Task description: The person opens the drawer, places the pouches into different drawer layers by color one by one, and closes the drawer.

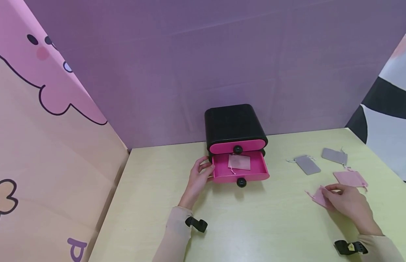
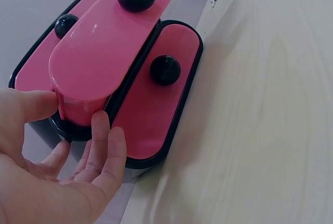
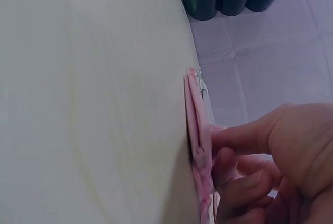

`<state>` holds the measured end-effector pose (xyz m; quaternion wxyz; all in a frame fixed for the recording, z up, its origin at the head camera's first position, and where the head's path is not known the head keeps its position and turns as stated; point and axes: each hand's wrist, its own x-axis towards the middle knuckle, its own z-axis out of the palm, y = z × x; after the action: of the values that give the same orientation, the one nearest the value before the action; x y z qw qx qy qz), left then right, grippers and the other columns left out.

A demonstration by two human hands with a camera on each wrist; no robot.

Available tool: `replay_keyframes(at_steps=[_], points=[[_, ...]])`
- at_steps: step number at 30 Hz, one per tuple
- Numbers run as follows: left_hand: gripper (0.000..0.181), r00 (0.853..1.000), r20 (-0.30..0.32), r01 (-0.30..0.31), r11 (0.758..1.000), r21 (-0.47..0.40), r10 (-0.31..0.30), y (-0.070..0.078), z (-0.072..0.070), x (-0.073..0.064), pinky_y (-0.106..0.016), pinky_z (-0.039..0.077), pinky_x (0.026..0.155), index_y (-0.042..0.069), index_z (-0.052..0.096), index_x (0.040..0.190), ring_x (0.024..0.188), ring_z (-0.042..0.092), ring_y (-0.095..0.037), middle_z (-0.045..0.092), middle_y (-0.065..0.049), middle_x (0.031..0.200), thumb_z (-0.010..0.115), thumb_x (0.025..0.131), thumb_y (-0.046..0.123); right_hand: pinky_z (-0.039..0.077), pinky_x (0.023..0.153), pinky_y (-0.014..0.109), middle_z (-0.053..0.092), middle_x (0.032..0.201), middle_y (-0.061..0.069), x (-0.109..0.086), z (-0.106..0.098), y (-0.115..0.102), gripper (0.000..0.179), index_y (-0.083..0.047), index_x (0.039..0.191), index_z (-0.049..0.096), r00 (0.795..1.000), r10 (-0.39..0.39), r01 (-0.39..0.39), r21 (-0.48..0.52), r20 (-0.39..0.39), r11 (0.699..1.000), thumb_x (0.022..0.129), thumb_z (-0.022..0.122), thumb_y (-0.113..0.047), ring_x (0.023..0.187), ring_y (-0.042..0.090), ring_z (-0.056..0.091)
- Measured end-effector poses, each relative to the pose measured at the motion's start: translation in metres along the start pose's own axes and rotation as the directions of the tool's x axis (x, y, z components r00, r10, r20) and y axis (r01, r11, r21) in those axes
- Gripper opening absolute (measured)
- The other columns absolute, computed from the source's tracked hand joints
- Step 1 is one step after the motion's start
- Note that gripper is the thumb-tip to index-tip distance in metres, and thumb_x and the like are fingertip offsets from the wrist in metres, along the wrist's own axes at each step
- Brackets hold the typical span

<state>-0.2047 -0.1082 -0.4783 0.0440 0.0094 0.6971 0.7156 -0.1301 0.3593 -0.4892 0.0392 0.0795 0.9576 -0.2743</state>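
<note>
A black mini cabinet has pink drawers with round black knobs. Its middle drawer is pulled out, and a pale pink drawstring pouch lies inside. My left hand holds that drawer's left side; in the left wrist view, thumb and fingertips are at the drawer's side. Over on the right, my right hand pinches a pink drawstring pouch by one end, its cord pointing left. The right wrist view shows this pouch edge-on, with thumb and fingers against it.
Another pink pouch lies just beyond my right hand. Two grey drawstring pouches, a nearer one and a farther one, lie on the light wooden table. A purple cloth backdrop rises behind the cabinet.
</note>
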Motion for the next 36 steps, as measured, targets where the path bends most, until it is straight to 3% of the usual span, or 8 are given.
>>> replay_keyframes(at_steps=[16,23,36], points=[[0.056,1.000,0.006,-0.001,1.000,0.005,0.000,0.002,-0.001,0.000,-0.047,0.061,0.103,0.010,0.044,0.159,0.105,0.070,-0.018,0.058,-0.024,0.147,0.064,0.107,0.020,0.041,0.063,0.029,0.076,0.103,0.028,-0.005,0.001,-0.010,0.053,0.007,0.125,0.072,0.994,-0.018,0.024,0.055,-0.106,0.998,0.106,0.061,-0.042,0.081,0.021,0.065],[0.056,1.000,0.003,-0.008,1.000,0.008,0.008,0.004,0.000,-0.001,-0.045,0.063,0.100,0.009,0.044,0.158,0.105,0.071,-0.018,0.058,-0.025,0.146,0.064,0.106,0.019,0.041,0.064,0.029,0.074,0.114,0.034,-0.007,-0.004,-0.014,0.050,0.008,0.123,0.073,0.990,-0.050,0.059,0.064,-0.132,0.996,0.106,0.061,-0.038,0.083,0.021,0.063],[0.056,1.000,-0.007,0.012,1.000,0.009,-0.012,0.003,0.001,-0.001,-0.048,0.061,0.104,0.011,0.045,0.158,0.108,0.071,-0.022,0.058,-0.024,0.147,0.065,0.106,0.019,0.041,0.060,0.026,0.075,0.108,0.032,-0.011,-0.001,-0.019,0.048,0.009,0.124,0.070,0.988,-0.069,0.083,0.102,-0.138,0.991,0.107,0.060,-0.034,0.081,0.015,0.061]])
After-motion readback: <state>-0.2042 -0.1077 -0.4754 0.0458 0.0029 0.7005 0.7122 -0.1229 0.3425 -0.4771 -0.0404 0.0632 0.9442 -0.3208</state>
